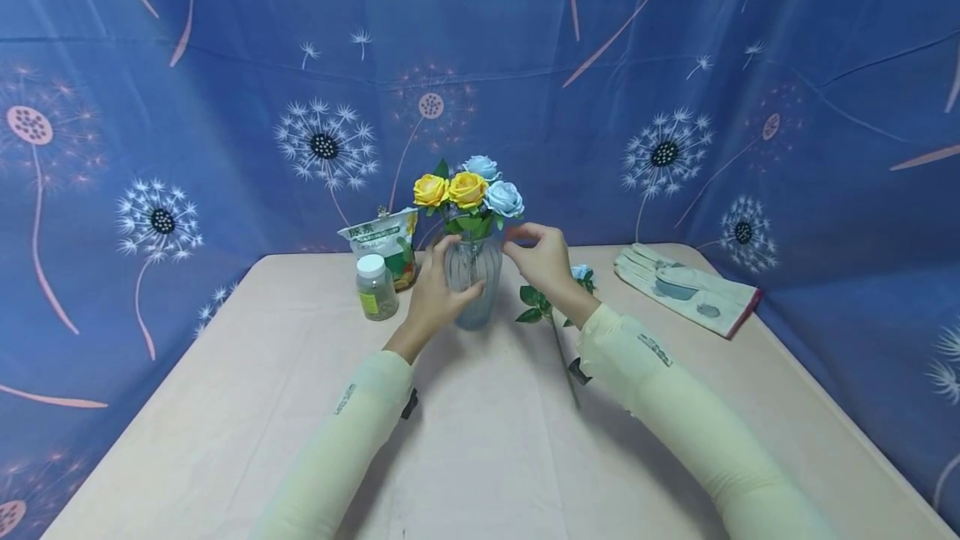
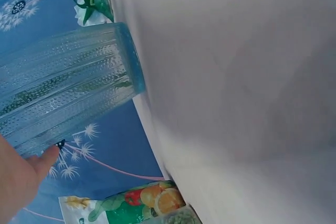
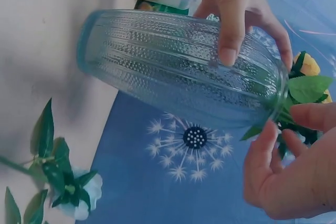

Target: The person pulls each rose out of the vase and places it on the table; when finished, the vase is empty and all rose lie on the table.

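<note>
On the table (image 1: 465,457) we count one vase (image 1: 486,267) holding two yellow roses (image 1: 468,189) and at least two light-blue roses (image 1: 504,199), one left hand (image 1: 433,294), one right hand (image 1: 546,261), one jar (image 1: 377,290) and one bag (image 1: 396,250) toward the far edge, at least one loose rose (image 1: 581,272), and at least one glove (image 1: 675,286) by the far right corner.
</note>
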Motion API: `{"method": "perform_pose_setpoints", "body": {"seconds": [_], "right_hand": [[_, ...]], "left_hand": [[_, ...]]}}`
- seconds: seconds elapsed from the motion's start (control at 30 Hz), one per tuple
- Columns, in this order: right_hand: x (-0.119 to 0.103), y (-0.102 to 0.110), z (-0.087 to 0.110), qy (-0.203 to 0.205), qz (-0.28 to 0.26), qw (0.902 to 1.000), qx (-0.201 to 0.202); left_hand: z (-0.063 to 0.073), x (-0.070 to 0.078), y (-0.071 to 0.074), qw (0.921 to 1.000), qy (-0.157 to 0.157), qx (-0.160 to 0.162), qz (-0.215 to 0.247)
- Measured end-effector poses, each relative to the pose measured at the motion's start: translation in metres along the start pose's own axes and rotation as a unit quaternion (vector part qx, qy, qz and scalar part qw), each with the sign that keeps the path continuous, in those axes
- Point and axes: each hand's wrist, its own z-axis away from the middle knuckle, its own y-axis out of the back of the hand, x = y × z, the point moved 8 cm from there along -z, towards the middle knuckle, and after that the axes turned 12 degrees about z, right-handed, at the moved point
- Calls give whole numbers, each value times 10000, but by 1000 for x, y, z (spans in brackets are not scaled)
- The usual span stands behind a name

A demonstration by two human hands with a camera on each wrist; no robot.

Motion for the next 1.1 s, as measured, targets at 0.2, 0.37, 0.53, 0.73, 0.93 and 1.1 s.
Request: {"method": "perform_pose_setpoints", "body": {"seconds": [0.2, 0.37, 0.53, 0.73, 0.93, 1.1], "right_hand": [[-7, -9, -7, 19, -191, 9990, 406], [-9, -15, -12, -157, -117, 9985, 513], [-8, -17, -17, -354, 110, 9977, 565], [-11, -16, -16, -223, 286, 9966, 742], [-14, -12, -14, -77, 200, 9945, 1024], [-14, -10, -15, -143, 23, 9919, 1258]], "left_hand": [[0, 0, 1, 9999, -65, -83, -42], [0, -2, 2, 9999, 19, -100, -111], [0, -3, 1, 9998, -83, -113, -127], [0, -3, -1, 9994, -271, -75, -208], [0, -4, 0, 9996, -247, -33, -147], [-1, -5, -1, 9997, -197, -61, -154]]}}
